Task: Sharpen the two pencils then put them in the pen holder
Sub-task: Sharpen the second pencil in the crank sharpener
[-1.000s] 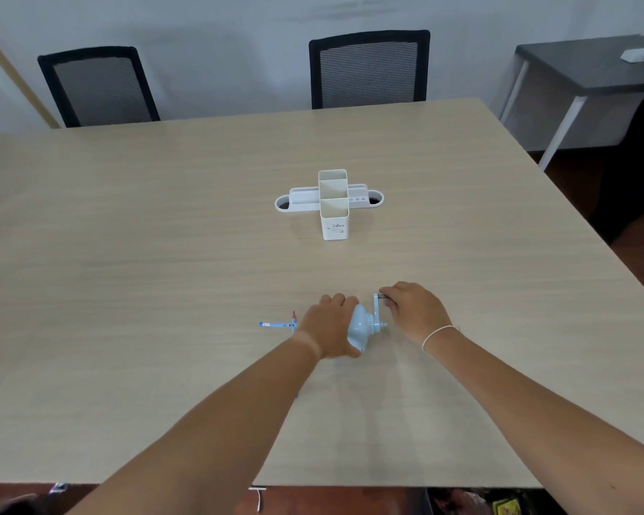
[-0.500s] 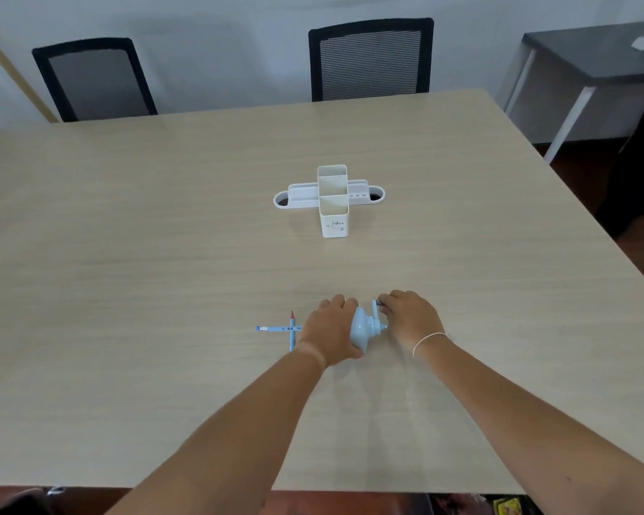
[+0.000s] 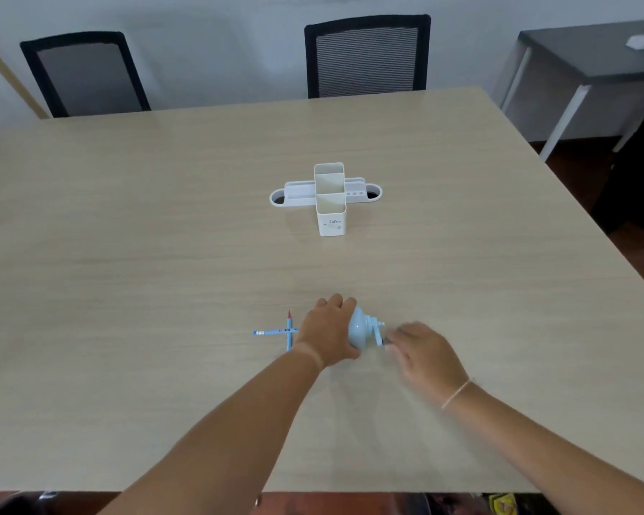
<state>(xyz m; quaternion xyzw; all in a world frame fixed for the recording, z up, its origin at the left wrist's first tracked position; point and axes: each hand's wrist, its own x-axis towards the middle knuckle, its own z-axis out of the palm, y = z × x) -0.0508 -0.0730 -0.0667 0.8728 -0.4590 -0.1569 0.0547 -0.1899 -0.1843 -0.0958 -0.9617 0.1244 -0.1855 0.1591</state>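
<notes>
Head view, left to right. Two blue pencils [image 3: 276, 331] lie crossed on the wooden table [image 3: 127, 254], one level, one pointing away with a red tip, just left of the left hand [image 3: 328, 334]. That hand clasps the pale blue sharpener [image 3: 361, 330]. Right hand [image 3: 424, 356], blurred, pinches the crank handle [image 3: 382, 338]. White pen holder [image 3: 329, 198] stands well beyond, mid-table, upright, with nothing visible in its compartments.
</notes>
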